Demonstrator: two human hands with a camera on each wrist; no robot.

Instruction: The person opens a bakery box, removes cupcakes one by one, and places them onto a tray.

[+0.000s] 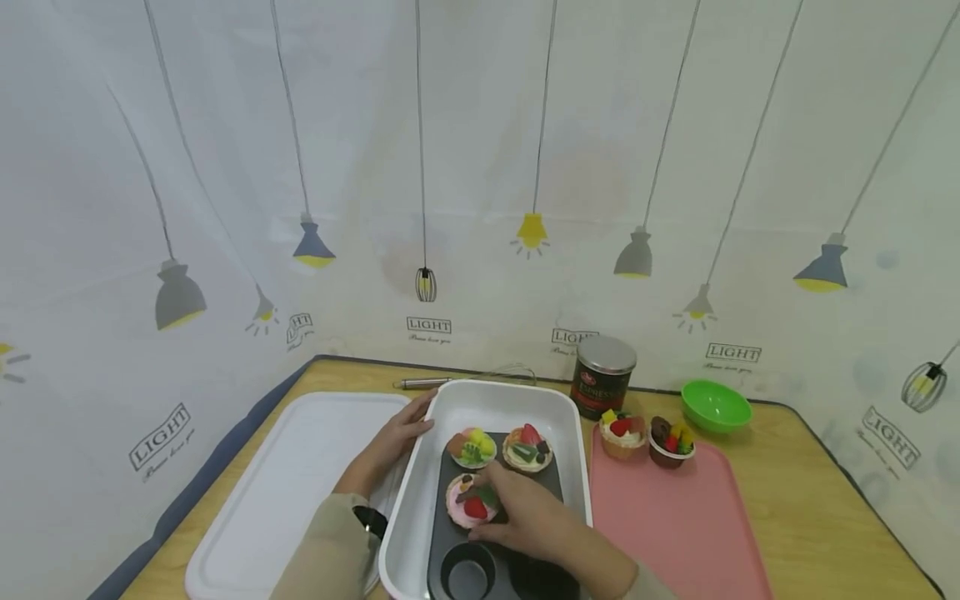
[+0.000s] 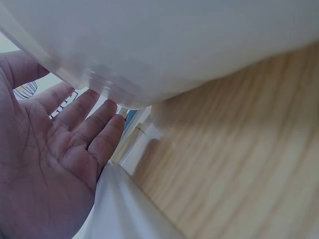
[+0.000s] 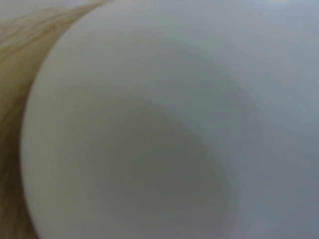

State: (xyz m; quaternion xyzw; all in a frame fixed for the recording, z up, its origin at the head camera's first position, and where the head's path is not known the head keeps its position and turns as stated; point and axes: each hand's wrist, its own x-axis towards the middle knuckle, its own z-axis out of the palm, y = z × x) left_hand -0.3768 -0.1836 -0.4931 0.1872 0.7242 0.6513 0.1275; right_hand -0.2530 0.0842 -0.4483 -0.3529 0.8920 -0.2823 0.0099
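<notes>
My right hand [image 1: 536, 517] pinches a small tart [image 1: 459, 504] with pink cream and a strawberry, at a cup of the dark muffin tin [image 1: 555, 475]. Two more tarts sit in the tin's far cups: one with yellow and green fruit [image 1: 474, 448], one with a strawberry and green slices [image 1: 527, 450]. The tin lies inside a deep white tub [image 1: 510, 396]. At the tub's left rim rests my left hand [image 1: 390, 446]; in the left wrist view its fingers lie fairly straight against the tub's outer wall. Only a blurred white surface fills most of the right wrist view.
A white tray [image 1: 277, 483] lies left of the tub, a pink tray [image 1: 675, 517] right of it. Two fruit-topped cups, one pale [image 1: 622, 437] and one brown [image 1: 670, 450], stand at the pink tray's far edge. Behind are a coffee tin [image 1: 602, 379], green bowl [image 1: 716, 407] and whisk [image 1: 423, 383].
</notes>
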